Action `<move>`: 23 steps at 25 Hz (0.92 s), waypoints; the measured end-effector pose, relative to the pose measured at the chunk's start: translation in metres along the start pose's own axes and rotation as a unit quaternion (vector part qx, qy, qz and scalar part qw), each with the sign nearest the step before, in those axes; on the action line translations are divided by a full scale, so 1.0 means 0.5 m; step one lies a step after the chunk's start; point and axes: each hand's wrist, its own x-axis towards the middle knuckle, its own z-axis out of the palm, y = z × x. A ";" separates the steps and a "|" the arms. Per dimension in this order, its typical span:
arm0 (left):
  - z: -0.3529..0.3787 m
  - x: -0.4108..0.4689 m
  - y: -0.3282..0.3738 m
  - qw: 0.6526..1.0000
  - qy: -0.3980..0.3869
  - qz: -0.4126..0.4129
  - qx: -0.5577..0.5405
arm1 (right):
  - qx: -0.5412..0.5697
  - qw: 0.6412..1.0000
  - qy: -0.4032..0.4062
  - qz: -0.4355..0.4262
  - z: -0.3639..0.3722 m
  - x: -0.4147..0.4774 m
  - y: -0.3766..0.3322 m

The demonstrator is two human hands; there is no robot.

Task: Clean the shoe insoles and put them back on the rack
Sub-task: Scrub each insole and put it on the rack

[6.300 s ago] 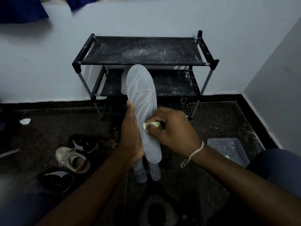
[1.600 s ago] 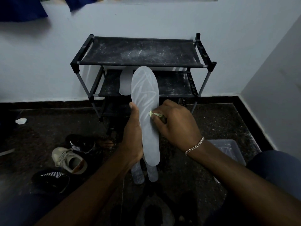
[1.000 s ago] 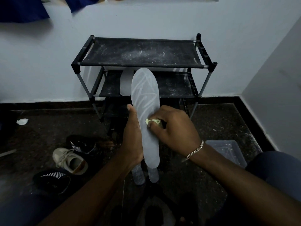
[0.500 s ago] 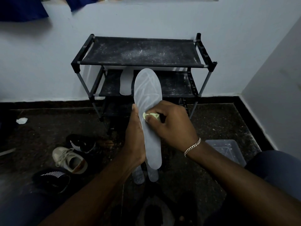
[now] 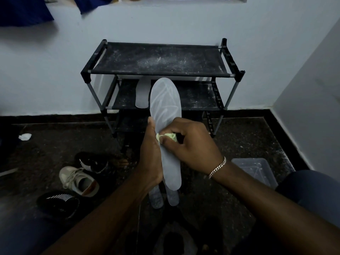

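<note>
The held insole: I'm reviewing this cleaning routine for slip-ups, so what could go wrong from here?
1. The rack shelves are speckled with white dust, so a wiped insole laid there may get dirty again.
2. The left hand grips only its lower half while the right hand presses the cloth; the free top could flex or slip.
3. If dropped, it may land among the two insoles on the floor and get mixed up.

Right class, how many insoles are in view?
4 insoles: one in the left hand, one on the rack's middle shelf, two on the floor beneath; more may be hidden.
</note>
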 end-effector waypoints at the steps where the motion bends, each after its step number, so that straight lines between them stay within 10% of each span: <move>1: -0.005 -0.001 0.002 1.000 -0.007 -0.014 -0.006 | -0.006 1.000 -0.010 0.002 -0.002 -0.002 0.002; 23: -0.027 0.009 -0.015 0.999 -0.004 -0.005 0.044 | -0.012 0.999 0.034 0.009 0.003 -0.001 0.008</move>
